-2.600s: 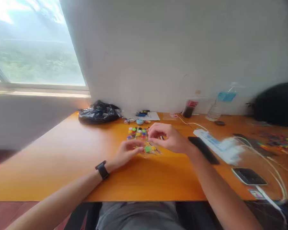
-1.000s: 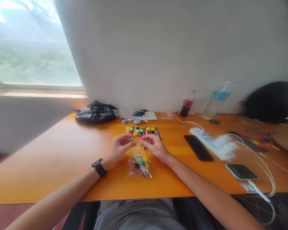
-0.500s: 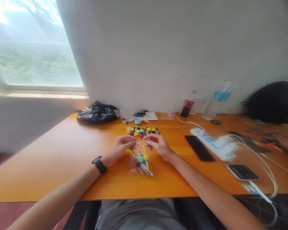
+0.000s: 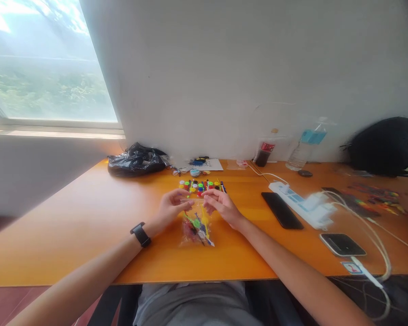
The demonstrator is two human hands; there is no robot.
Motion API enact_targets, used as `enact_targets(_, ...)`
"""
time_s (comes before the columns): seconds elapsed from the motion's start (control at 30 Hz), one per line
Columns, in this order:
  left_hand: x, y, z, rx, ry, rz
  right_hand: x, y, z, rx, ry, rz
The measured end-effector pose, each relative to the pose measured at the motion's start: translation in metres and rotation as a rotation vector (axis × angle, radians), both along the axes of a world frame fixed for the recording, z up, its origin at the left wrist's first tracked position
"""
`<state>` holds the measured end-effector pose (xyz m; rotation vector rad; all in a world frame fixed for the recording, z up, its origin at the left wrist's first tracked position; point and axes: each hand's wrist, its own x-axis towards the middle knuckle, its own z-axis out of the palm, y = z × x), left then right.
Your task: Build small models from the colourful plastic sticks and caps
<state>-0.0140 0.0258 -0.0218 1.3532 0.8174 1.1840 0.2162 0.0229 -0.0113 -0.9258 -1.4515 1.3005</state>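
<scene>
A clear plastic bag (image 4: 197, 233) is in front of me, low over the wooden table, with small colourful plastic pieces in green, yellow, red, white and blue inside. My left hand (image 4: 173, 207) is at its upper left corner, the thumb over the film and the fingers curled behind. On the upper right edge, my right hand (image 4: 223, 209) has its thumb and fingers drawn together on the film. Just beyond my fingertips lie rows of colourful round pieces and sticks (image 4: 201, 186), partly hidden by my hands.
A black plastic bag (image 4: 136, 160) lies at the back left, beside papers and small items. To the right are a black phone (image 4: 282, 210), a white power strip (image 4: 297, 203) with cables, another phone (image 4: 342, 244), bottles (image 4: 298, 156) and a black backpack (image 4: 381, 147). Loose coloured pieces (image 4: 377, 197) lie far right.
The bag's top has shifted slightly and my right hand's fingers have moved a little left along it. At the far right, another person's hand has drawn back from the loose pieces.
</scene>
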Motion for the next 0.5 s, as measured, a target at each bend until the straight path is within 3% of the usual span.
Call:
enact_targets(0.27, 0.0007, -0.0005, 0.0026, 0.028, 0.152, -0.047, -0.001, 0.0029, -0.0067, 0.115, -0.097, -0.02)
enact_targets(0.5, -0.0009, -0.0007, 0.0019, 0.048, 0.088, -0.018, 0.0013, 0.0026, -0.0039, 0.137, -0.045, -0.087)
